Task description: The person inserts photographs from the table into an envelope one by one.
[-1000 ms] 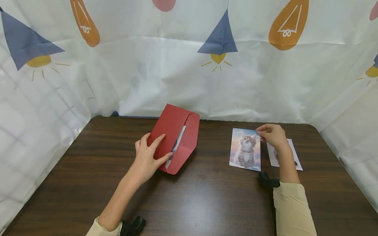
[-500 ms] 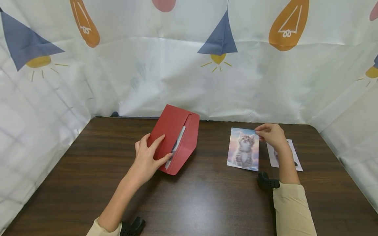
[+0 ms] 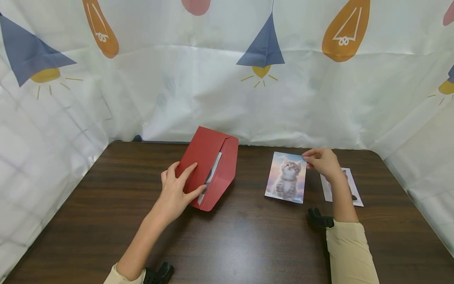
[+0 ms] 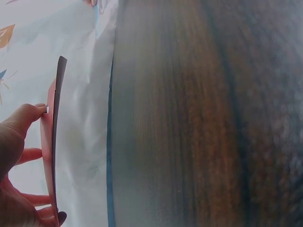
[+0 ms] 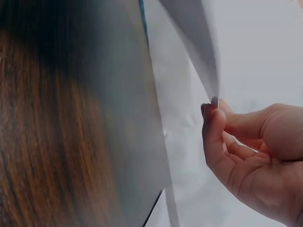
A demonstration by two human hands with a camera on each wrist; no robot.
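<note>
My left hand (image 3: pixel 177 189) grips a red envelope (image 3: pixel 209 148) at the left of centre, thumb near its opening and fingers round the far side. The pointed flap is unfolded to the right, and pale paper (image 3: pixel 214 167) shows in the slot. In the left wrist view the envelope (image 4: pixel 49 142) is seen nearly edge-on, raised off the table. My right hand (image 3: pixel 323 161) pinches the top right corner of a kitten picture card (image 3: pixel 288 179) between thumb and fingertips. The right wrist view catches the card's pale back (image 5: pixel 201 38), hanging clear of the table.
A second picture card (image 3: pixel 351 181) lies on the dark wooden table (image 3: pixel 241 244), partly covered by the right forearm. Behind the table's far edge hangs a white curtain (image 3: pixel 213 90) printed with lamps and bulbs.
My right hand has moved slightly left with the kitten picture card, which now tilts a little and uncovers more of the second card. The left hand and envelope hold almost still.
</note>
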